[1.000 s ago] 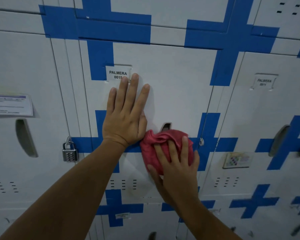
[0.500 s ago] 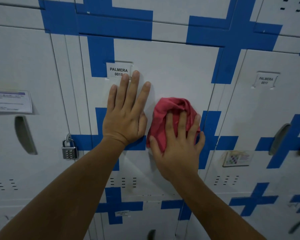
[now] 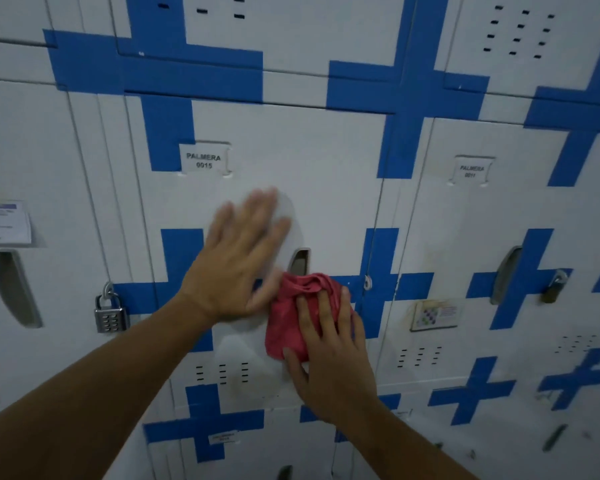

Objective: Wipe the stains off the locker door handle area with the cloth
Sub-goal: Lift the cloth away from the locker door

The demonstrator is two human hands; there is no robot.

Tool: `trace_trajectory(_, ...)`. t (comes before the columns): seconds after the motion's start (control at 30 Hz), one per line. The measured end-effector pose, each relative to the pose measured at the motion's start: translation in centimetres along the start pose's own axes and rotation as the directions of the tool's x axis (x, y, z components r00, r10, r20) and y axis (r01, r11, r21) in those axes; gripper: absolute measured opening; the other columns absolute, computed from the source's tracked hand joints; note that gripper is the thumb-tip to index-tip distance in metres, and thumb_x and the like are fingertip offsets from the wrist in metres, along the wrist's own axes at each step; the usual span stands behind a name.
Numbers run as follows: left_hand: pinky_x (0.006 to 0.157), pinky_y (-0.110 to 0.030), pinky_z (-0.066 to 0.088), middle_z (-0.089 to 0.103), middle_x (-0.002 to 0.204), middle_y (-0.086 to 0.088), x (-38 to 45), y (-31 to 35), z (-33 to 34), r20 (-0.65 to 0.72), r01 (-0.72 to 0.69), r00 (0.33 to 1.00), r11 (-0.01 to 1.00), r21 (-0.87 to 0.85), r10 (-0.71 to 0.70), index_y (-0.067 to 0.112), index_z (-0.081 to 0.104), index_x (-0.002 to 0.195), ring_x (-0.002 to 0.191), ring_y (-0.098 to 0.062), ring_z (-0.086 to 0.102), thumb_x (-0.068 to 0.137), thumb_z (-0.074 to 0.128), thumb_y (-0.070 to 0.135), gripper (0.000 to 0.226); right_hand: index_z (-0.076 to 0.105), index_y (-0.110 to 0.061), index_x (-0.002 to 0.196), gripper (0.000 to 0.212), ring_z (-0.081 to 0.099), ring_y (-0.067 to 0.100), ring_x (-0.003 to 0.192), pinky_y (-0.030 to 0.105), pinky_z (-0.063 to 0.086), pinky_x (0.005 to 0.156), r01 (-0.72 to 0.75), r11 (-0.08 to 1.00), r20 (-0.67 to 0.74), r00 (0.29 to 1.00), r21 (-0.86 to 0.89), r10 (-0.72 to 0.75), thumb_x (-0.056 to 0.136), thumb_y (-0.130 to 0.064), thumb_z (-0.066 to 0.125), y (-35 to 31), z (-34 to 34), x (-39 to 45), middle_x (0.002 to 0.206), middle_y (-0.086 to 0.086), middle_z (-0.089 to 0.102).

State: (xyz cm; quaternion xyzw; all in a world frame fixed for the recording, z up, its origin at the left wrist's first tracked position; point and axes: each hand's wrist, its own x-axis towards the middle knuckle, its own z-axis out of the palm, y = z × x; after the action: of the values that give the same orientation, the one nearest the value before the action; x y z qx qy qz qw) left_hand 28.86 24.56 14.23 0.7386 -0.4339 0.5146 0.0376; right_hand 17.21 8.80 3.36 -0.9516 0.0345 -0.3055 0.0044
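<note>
wiping: mid-stroke on the handle area of the locker door (image 3: 326, 188) labelled palmera 0015, judged well under way but not finished.
padlock (image 3: 110, 311): hanging at 9 o'clock from the hands, on the neighbouring door's edge, well apart from the work.
label (image 3: 204, 160): at 11 o'clock from the handle slot, untouched.
left hand (image 3: 238, 263): blurred, fingers straight and slightly spread, pointing to 1 o'clock; flat against the door or just off it, cannot tell which; thumb side just beside the cloth.
handle slot (image 3: 300, 261): dark recess at 12 o'clock from the cloth, its lower end covered by the bunched fabric.
cloth (image 3: 293, 315): red, crumpled into a wad, pressed on the door over the blue cross band just below the slot.
right hand (image 3: 329, 355): fingers laid over the wad and slightly apart, thumb curled round its lower edge at 7 o'clock, pinning it to the metal.
sticker (image 3: 435, 315): on the next door at 3 o'clock, ringed by yellowish marks, outside the area being cleaned.
next move: likely pushing the wad up toward 12 o'clock, over and around the slot's rim; calls for steady pressure and keeping the fabric bunched under the fingertips.
</note>
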Motion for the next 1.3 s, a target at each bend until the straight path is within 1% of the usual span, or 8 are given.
trace_trajectory(0.13,0.120,-0.052,0.023,0.035,0.158,-0.016,-1.7,2.9,0.7,0.079,-0.112,0.991,0.994,-0.004,0.112,0.008,0.064,0.126,0.149,-0.034,0.029,0.096,0.059,0.044,0.047,0.008,-0.021,0.157,0.073,-0.009,0.035,0.149,0.053,0.013,0.118,0.071,0.997,0.011,0.997,-0.016,-0.071,0.097,-0.050,0.038,1.3,-0.6,-0.1,0.164,0.007,0.002)
trace_trajectory(0.3,0.106,-0.047,0.034,0.060,0.131,-0.019,-1.1,3.8,1.0,-0.003,-0.079,0.997,0.997,0.008,0.079,0.006,0.066,0.096,0.130,-0.037,0.054,0.093,0.053,0.012,0.015,0.025,-0.010,0.153,0.072,0.021,0.036,0.146,0.050,0.028,0.114,0.147,0.988,-0.054,0.987,-0.046,-0.150,0.092,-0.030,0.058,3.3,-1.7,0.2,0.158,0.010,0.028)
trace_trajectory(0.43,0.095,-0.045,0.041,0.062,0.120,-0.017,-0.3,4.3,0.1,0.044,-0.064,0.997,0.996,-0.056,0.066,0.006,0.064,0.096,0.120,-0.036,0.055,0.085,0.056,0.006,0.014,0.062,-0.011,0.125,0.042,0.067,0.029,0.097,0.042,0.057,0.085,0.236,0.972,-0.143,0.962,0.007,-0.232,0.082,-0.012,0.062,4.5,-3.6,0.3,0.121,0.007,0.066)
trace_trajectory(0.53,0.084,-0.039,0.049,0.063,0.108,-0.009,-0.4,5.0,-1.1,0.164,-0.053,0.983,0.987,-0.154,0.078,0.009,0.064,0.098,0.103,-0.029,0.060,0.079,0.069,0.006,0.021,0.061,-0.018,0.095,0.015,0.057,0.019,0.063,0.031,0.050,0.055,0.183,0.972,-0.135,0.977,0.150,-0.163,0.083,-0.010,0.067,4.0,-5.2,-0.3,0.092,-0.001,0.061)
trace_trajectory(0.67,0.072,-0.028,0.036,0.058,0.095,0.001,-0.5,6.5,-5.0,0.435,0.050,0.899,0.973,-0.225,0.055,0.018,0.054,0.100,0.082,-0.020,0.056,0.090,0.061,0.011,0.013,0.056,-0.022,0.091,0.010,0.048,0.008,0.066,0.022,0.045,0.058,0.092,0.940,-0.131,0.990,0.329,-0.051,0.086,-0.015,0.062,3.6,-6.8,-2.7,0.093,-0.009,0.051)
trace_trajectory(1.0,0.076,-0.037,0.045,0.061,0.101,-0.004,-3.8,15.8,-9.7,0.687,0.315,0.726,0.865,-0.390,0.045,0.022,0.052,0.092,0.093,-0.025,0.056,0.097,0.058,0.030,0.011,0.062,-0.026,0.090,0.021,0.056,0.012,0.081,0.029,0.050,0.070,-0.092,0.958,0.227,0.973,0.272,0.029,0.077,-0.010,0.062,5.1,-13.6,-14.1,0.094,-0.011,0.056)
trace_trajectory(1.13,0.073,-0.035,0.042,0.057,0.095,0.000,-5.1,22.3,-9.6,0.757,0.389,0.644,0.807,-0.445,0.107,0.026,0.051,0.086,0.091,-0.023,0.056,0.092,0.066,0.035,0.019,0.060,-0.033,0.076,0.028,0.061,0.012,0.070,0.031,0.056,0.058,-0.265,0.946,0.497,0.856,0.188,0.141,0.070,-0.006,0.065,8.2,-16.0,-18.2,0.085,-0.010,0.059)
trace_trajectory(1.3,0.075,-0.035,0.045,0.058,0.099,0.000,-6.4,31.4,-8.9,0.792,0.455,0.572,0.720,-0.524,0.215,0.026,0.055,0.088,0.091,-0.020,0.057,0.095,0.065,0.031,0.014,0.068,-0.027,0.075,0.027,0.061,0.011,0.080,0.028,0.054,0.071,-0.379,0.921,0.651,0.722,0.092,0.232,0.072,0.000,0.064,12.4,-18.2,-23.0,0.086,-0.007,0.066)
